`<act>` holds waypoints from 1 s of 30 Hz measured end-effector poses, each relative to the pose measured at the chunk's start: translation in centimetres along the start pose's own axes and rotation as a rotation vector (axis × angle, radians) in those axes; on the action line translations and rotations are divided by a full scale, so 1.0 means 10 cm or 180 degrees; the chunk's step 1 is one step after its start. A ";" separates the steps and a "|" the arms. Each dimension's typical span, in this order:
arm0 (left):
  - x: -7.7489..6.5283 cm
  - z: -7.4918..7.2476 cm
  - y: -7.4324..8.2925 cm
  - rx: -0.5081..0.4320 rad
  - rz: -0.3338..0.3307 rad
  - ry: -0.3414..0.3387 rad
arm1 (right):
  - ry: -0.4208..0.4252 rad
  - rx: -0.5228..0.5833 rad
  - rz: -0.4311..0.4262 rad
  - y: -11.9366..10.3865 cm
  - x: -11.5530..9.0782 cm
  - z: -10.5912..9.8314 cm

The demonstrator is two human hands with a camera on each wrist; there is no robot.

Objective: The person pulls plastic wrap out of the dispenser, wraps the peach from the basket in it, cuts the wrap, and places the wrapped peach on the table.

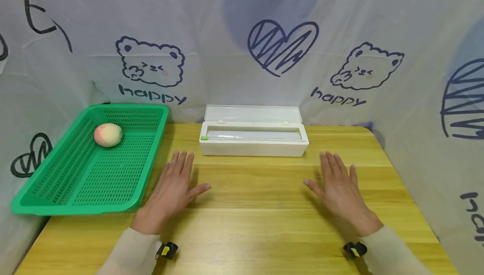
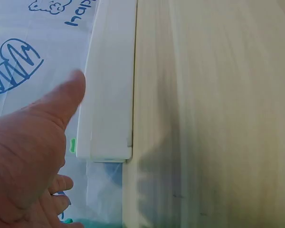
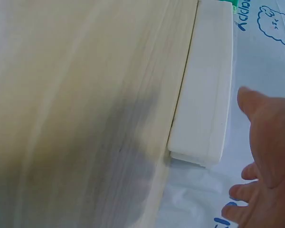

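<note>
My left hand [image 1: 172, 193] is held palm down with straight fingers and the thumb spread, just right of the green basket [image 1: 113, 178]. Opposite it, my right hand [image 1: 342, 195] has the same pose and holds nothing. Between and beyond them, a white cling film dispenser [image 1: 254, 149] stands at the back of the table, its lid [image 1: 253, 113] raised and a green slider [image 1: 204, 138] at its left end. The wrist views show the dispenser's front [image 2: 109, 85] apart from both thumbs. A peach [image 1: 108, 135] lies in the basket's far left part.
The wooden table [image 1: 257, 224] reaches back to a pale cloth [image 1: 219, 65] printed with bears and hearts, which also hangs at both sides. The basket overhangs the table's left edge. Each wrist carries a small black device [image 1: 166, 250].
</note>
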State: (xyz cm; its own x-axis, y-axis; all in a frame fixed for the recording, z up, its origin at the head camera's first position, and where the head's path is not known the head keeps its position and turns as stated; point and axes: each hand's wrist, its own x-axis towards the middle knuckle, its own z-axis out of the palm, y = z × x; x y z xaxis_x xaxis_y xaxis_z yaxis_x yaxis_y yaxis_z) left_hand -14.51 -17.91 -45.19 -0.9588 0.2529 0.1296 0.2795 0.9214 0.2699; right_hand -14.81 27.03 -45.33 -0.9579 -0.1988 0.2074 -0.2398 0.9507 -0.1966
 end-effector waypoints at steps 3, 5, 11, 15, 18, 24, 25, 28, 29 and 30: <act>0.06 0.00 0.01 0.0044 0.0108 0.0198 | 0.0366 0.0078 -0.0220 0.03 0.08 0.01; 0.11 -0.01 0.01 0.0052 0.0155 0.0330 | 0.0628 0.0139 -0.0361 0.05 0.15 0.01; 0.43 -0.05 0.04 -0.0025 0.0149 0.0621 | 0.0910 0.0299 -0.0509 0.06 0.49 -0.02; 0.70 -0.11 0.05 0.0042 0.0155 0.0681 | 0.0695 0.0421 -0.0424 0.07 0.74 -0.05; 0.88 -0.15 0.05 0.0097 0.0172 0.0629 | 0.0360 0.0502 -0.0279 0.07 0.90 -0.06; 1.10 -0.17 0.05 0.0052 0.0118 0.0322 | 0.0007 0.0551 -0.0144 0.07 1.06 -0.02; 1.12 -0.17 0.05 0.0036 0.0122 0.0272 | 0.0028 0.0541 -0.0166 0.07 1.08 -0.01; 1.15 -0.17 0.05 0.0012 0.0150 0.0185 | 0.0119 0.0506 -0.0253 0.08 1.09 0.00; 1.16 -0.17 0.05 0.0017 0.0157 0.0173 | 0.0144 0.0499 -0.0276 0.08 1.10 0.00; 1.16 -0.17 0.05 0.0030 0.0158 0.0172 | 0.0168 0.0490 -0.0302 0.09 1.10 0.01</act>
State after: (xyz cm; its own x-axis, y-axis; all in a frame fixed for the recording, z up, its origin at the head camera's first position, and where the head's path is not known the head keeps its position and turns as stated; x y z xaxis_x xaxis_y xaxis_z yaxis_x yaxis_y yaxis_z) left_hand -25.41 -14.97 -41.96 -0.9395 0.2823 0.1941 0.3259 0.9109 0.2531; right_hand -25.58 25.64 -43.27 -0.9212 -0.2692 0.2810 -0.3538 0.8799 -0.3171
